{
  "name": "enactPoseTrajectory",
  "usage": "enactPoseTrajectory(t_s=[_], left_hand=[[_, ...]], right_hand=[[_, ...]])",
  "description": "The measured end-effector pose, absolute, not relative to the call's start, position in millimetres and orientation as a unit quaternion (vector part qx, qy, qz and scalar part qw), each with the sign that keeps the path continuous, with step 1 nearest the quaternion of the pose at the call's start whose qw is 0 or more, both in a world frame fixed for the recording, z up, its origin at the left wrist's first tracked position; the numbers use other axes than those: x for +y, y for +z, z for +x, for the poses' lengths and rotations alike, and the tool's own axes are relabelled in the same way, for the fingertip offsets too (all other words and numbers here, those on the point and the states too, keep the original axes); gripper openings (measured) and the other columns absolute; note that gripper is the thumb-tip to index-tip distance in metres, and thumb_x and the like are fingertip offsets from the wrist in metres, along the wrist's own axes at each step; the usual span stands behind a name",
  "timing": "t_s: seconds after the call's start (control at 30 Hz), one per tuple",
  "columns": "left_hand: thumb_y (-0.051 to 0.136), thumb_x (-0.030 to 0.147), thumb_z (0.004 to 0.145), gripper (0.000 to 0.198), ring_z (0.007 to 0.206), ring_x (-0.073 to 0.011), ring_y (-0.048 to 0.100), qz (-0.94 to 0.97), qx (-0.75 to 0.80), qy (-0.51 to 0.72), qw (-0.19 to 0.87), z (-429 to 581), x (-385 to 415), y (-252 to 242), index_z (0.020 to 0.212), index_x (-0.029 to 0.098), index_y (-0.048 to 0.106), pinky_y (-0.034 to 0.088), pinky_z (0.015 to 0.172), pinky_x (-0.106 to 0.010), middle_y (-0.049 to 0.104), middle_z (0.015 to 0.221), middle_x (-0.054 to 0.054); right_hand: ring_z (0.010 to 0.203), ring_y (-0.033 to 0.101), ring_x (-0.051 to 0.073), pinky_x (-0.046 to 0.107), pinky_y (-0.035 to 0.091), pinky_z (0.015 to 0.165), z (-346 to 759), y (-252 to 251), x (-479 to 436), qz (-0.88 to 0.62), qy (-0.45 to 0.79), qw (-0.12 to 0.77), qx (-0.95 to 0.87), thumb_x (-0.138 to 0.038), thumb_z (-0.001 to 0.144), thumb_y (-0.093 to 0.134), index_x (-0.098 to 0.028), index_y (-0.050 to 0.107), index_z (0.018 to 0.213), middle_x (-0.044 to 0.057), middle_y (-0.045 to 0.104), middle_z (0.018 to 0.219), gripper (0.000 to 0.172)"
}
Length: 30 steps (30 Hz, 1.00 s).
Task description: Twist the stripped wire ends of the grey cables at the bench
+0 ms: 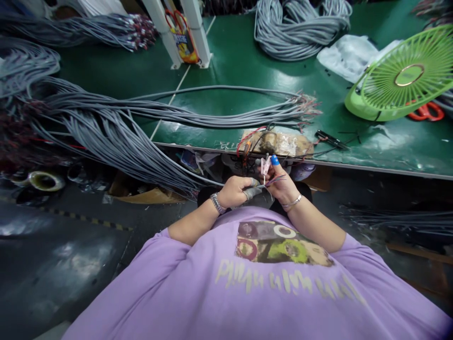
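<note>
My left hand [238, 190] is closed around the end of a grey cable [257, 190], with taped fingertips pinching it just below the bench edge. My right hand [281, 182] is closed too, pinching the cable's thin coloured wires [275, 178] and a small pale tool or clip [265, 166] that sticks up between the hands. A blue cap covers one right fingertip. Both hands meet in front of my purple shirt. A watch sits on the left wrist and a bracelet on the right.
A large bundle of grey cables [116, 127] sweeps across the green bench [247, 61] and off its left edge. Another coil [300, 26] lies at the back. A green fan [403, 75], red scissors [426, 111], a black tool [332, 140] and a taped pad [279, 141] sit to the right.
</note>
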<state>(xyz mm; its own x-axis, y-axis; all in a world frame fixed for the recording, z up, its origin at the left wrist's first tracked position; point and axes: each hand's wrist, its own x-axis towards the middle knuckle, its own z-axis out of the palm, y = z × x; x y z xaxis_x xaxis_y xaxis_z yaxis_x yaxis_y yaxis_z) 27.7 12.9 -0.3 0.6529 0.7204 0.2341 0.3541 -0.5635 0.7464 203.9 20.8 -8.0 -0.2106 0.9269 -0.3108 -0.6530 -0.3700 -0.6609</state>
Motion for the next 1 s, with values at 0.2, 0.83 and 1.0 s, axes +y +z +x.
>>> enactPoseTrajectory(t_s=[0.2,0.83,1.0], left_hand=[[0.055,0.045,0.095,0.037,0.06,-0.0104,0.062,0.854,0.249,0.244,0.387,24.4,13.6,14.1,0.086,0.013,0.072,0.046,0.06,-0.019,0.071,0.07,-0.004],[0.062,0.033,0.093,0.022,0.068,-0.0126,0.072,0.854,0.265,0.373,0.247,9.2,-6.9,10.3,0.096,0.017,0.076,0.054,0.064,-0.019,0.077,0.079,-0.006],[0.063,0.036,0.093,0.025,0.07,-0.0124,0.072,0.83,0.312,0.396,0.239,18.6,1.6,7.5,0.093,0.015,0.076,0.054,0.066,-0.019,0.078,0.083,-0.007]], right_hand=[[0.042,0.025,0.004,0.018,0.014,0.037,209.4,-12.0,18.0,-0.329,0.773,0.515,-0.17,-0.07,0.078,0.067,-0.019,0.053,0.075,-0.004,0.055,0.063,0.053],[0.041,0.029,0.004,0.018,0.01,0.037,221.4,-1.8,23.2,-0.353,0.777,0.464,-0.238,-0.072,0.079,0.065,-0.017,0.056,0.078,0.0,0.057,0.062,0.055],[0.043,0.031,0.003,0.016,0.011,0.036,219.2,-6.2,24.8,-0.378,0.754,0.473,-0.253,-0.067,0.073,0.074,-0.016,0.056,0.076,0.0,0.057,0.063,0.054]])
